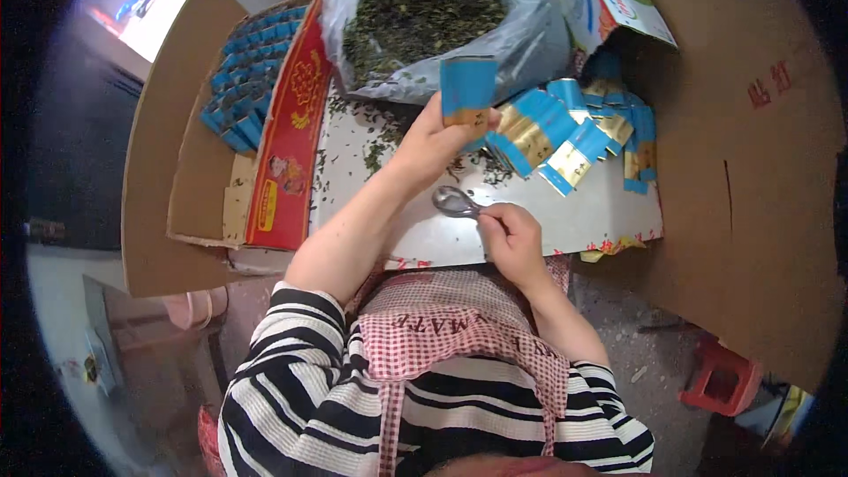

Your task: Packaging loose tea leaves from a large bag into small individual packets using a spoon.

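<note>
A blue and gold packet (468, 89) stands upright in my left hand (434, 139), in front of a clear plastic bag (536, 33) full of dried tea-like leaves (424, 6). Closer to me, my right hand (515, 242) grips the handle of a metal spoon (456, 202), whose bowl points left over the white tabletop (411, 232). Just right of my left hand lies a spread pile of flat blue and gold packets (576, 152). Whether the held packet has leaves inside cannot be seen.
On the left, a red cardboard box (285, 165) holds rows of upright blue packets (255, 73). Loose leaf bits (374, 149) lie scattered near the bag. A printed carton (623, 0) stands behind the pile. Large cardboard (748, 165) borders the right side; a red stool (722, 377) is below.
</note>
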Motion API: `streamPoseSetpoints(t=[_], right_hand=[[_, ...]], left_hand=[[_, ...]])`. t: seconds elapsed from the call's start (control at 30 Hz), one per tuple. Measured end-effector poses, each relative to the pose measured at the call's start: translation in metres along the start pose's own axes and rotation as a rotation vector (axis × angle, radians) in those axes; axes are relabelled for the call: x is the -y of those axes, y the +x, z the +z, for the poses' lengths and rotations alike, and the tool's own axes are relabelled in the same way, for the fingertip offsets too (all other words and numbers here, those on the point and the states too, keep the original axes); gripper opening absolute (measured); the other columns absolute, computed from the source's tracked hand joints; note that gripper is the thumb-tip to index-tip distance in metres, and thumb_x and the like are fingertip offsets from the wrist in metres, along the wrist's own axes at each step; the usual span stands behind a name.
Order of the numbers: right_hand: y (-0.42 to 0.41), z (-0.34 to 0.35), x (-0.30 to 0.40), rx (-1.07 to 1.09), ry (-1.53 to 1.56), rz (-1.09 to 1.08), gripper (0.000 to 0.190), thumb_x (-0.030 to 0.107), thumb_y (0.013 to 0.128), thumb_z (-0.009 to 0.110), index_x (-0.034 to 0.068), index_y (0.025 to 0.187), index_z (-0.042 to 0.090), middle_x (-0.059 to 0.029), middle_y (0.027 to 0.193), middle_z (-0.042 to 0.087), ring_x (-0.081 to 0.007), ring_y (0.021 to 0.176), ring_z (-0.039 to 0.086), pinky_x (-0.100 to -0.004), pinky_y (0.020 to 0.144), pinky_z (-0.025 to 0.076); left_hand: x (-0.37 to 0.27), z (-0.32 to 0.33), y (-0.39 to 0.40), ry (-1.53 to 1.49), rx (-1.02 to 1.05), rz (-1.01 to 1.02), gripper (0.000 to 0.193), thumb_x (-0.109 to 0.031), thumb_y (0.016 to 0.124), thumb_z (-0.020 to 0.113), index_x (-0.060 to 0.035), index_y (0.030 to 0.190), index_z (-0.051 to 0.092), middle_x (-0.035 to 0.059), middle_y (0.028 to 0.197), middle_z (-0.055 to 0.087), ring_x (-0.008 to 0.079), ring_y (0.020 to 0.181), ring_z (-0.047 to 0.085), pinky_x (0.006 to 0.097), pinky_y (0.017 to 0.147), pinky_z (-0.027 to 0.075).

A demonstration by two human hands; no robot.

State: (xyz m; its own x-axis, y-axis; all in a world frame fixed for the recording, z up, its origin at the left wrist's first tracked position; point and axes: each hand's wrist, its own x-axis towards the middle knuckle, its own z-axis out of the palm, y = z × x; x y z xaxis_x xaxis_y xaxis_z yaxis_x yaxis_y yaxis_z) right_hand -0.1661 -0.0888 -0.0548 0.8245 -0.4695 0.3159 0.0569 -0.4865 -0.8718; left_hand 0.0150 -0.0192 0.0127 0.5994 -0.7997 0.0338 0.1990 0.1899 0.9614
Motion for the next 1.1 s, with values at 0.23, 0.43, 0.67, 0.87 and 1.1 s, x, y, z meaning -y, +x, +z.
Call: streamPoseSetpoints(t=[0.23, 0.43, 0.67, 0.87, 1.1], right_hand=[[0.005, -0.006, 0.01, 0.01, 0.128, 0.199, 0.008, 0.007, 0.084, 0.061, -0.001, 0.087, 0.063, -0.0065, 0.077, 0.064, -0.0114, 0.07, 0.058, -0.0255, 0.065, 0.047], [0.028, -0.035, 0.024, -0.029, 0.138, 0.124, 0.006, 0.006, 0.09, 0.059, 0.001, 0.092, 0.061, -0.0028, 0.082, 0.064, -0.0073, 0.071, 0.055, -0.0213, 0.065, 0.045], [0.061, -0.048, 0.07, -0.022, 0.112, -0.022, 0.007, 0.005, 0.089, 0.061, 0.0, 0.093, 0.061, -0.0039, 0.084, 0.064, -0.0101, 0.076, 0.058, -0.0245, 0.068, 0.048], [0.084, -0.043, 0.099, 0.115, -0.308, -0.327, 0.006, 0.0, 0.081, 0.064, 0.0, 0.086, 0.062, -0.0079, 0.078, 0.063, -0.0174, 0.068, 0.059, -0.0286, 0.062, 0.046], [0.097, -0.041, 0.112, 0.197, -0.399, -0.414, 0.007, -0.002, 0.078, 0.063, 0.001, 0.082, 0.06, -0.0113, 0.073, 0.061, -0.0266, 0.066, 0.058, -0.0336, 0.059, 0.045]], left_hand=[[0.015, -0.04, -0.043, 0.121, -0.09, 0.004, 0.06, 0.01, 0.077, 0.051, -0.0051, 0.134, 0.041, 0.0102, 0.118, 0.055, 0.0211, 0.114, 0.053, 0.0353, 0.095, 0.042], [0.028, -0.06, -0.049, 0.57, -0.194, 0.143, 0.05, 0.0, 0.075, 0.063, -0.0044, 0.121, 0.046, 0.0086, 0.111, 0.054, 0.0184, 0.101, 0.053, 0.0298, 0.088, 0.043], [0.027, -0.063, -0.045, 0.991, -0.223, 0.456, 0.046, 0.001, 0.067, 0.066, -0.0036, 0.109, 0.05, 0.0177, 0.101, 0.055, 0.0349, 0.096, 0.055, 0.0386, 0.083, 0.046], [0.032, -0.068, -0.046, 1.071, -0.247, 0.489, 0.042, -0.002, 0.066, 0.067, -0.0028, 0.105, 0.052, 0.0181, 0.102, 0.056, 0.0375, 0.097, 0.054, 0.0424, 0.084, 0.044], [0.032, -0.065, -0.045, 1.073, -0.289, 0.473, 0.045, -0.002, 0.064, 0.068, -0.0029, 0.107, 0.053, 0.018, 0.104, 0.056, 0.038, 0.099, 0.053, 0.0433, 0.086, 0.044]])
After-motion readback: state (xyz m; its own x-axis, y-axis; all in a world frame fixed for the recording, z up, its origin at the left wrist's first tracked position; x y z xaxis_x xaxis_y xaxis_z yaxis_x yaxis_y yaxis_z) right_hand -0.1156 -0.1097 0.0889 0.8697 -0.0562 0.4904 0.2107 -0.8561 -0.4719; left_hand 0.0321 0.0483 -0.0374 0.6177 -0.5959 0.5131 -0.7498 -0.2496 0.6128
